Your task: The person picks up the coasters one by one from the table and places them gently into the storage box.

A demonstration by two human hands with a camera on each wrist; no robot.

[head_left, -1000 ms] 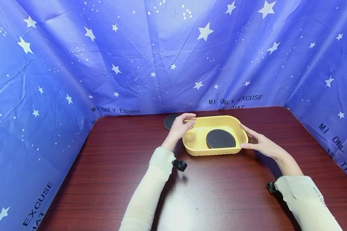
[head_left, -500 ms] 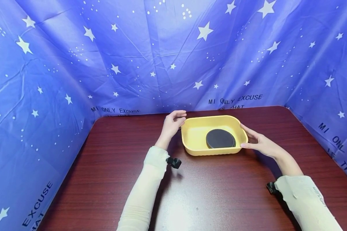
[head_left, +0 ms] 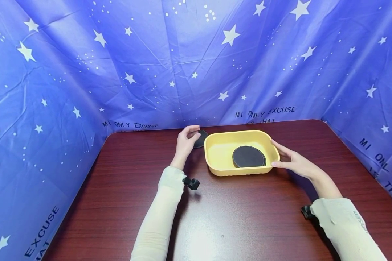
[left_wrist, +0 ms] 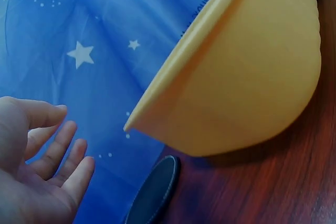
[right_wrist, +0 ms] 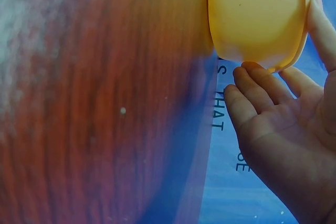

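Note:
A yellow plastic tub (head_left: 238, 171) stands on the table with a stack of black round coasters (head_left: 249, 156) in its right part. At its right end, my right hand (head_left: 295, 162) rests its thumb and fingertips against the outside wall, palm apart from it. In the right wrist view those fingers (right_wrist: 254, 85) look nearly straight. Left of the tub, another black round coaster (head_left: 200, 139) lies on the table, partly hidden behind my left hand (head_left: 184, 143). The left wrist view shows this coaster (left_wrist: 153, 192) below loosely bent fingers (left_wrist: 55, 153), with nothing held between them.
The dark red wooden table (head_left: 235, 214) meets a blue star-printed curtain (head_left: 170, 72) at its back and sides. Black camera mounts sit on both wrists, the left mount (head_left: 191, 183) hanging beside the sleeve.
My left hand has drawn back leftward from over the tub, past its left rim, to beside the lone coaster. The right hand and tub have stayed put.

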